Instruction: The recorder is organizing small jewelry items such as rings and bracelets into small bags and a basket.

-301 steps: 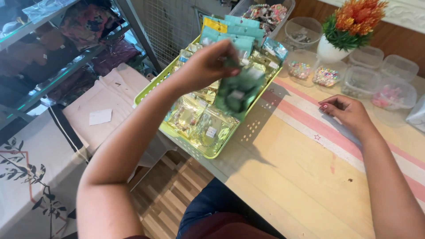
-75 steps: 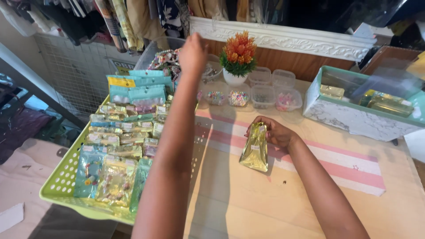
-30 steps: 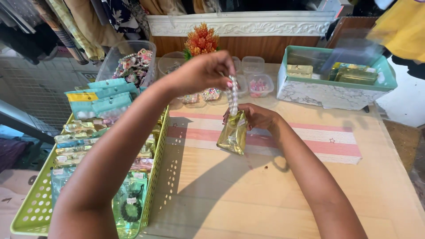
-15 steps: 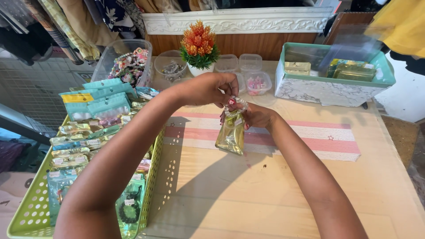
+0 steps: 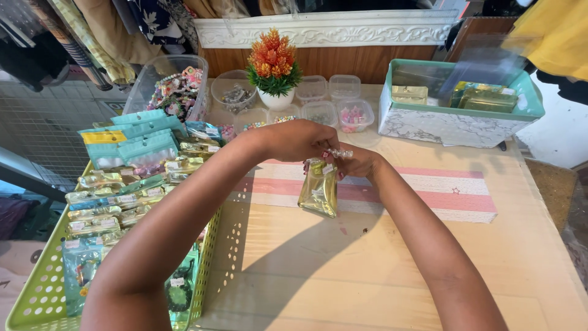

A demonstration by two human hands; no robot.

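Your left hand (image 5: 300, 140) and right hand (image 5: 357, 162) meet above the wooden table (image 5: 380, 257), both with fingers pinched on the top edge of the small gold pouch (image 5: 318, 191), which hangs upright just below them with its bottom over the pink striped mat (image 5: 429, 190); a short beaded strand (image 5: 339, 152) sits at the pouch mouth between your fingertips. Half a second ago your left hand held that strand slightly higher above the opening, and now it has come down onto the pouch top, while the green basket (image 5: 37, 294) of packets stays at your left.
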